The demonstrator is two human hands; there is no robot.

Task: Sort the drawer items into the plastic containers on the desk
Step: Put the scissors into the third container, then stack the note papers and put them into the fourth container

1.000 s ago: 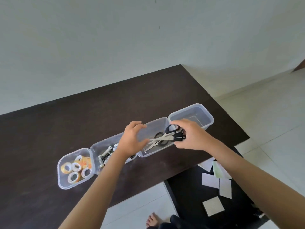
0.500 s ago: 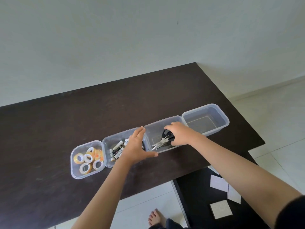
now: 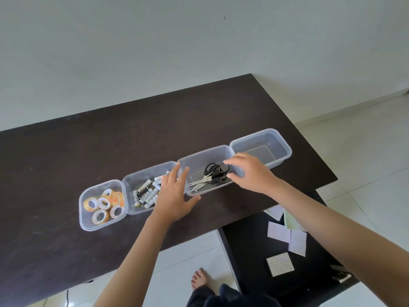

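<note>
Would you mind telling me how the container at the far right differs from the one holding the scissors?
The far-right container looks empty; the scissors container holds black-handled scissors. The right hand reaches into the scissors container; no hand is in the far-right container. Both are clear plastic tubs on the dark desk.

Black-handled scissors [image 3: 213, 175] flat in third clear container [image 3: 200, 156], beside tape [image 3: 103, 206], battery [image 3: 147, 193] and empty tubs [image 3: 285, 144].
</note>
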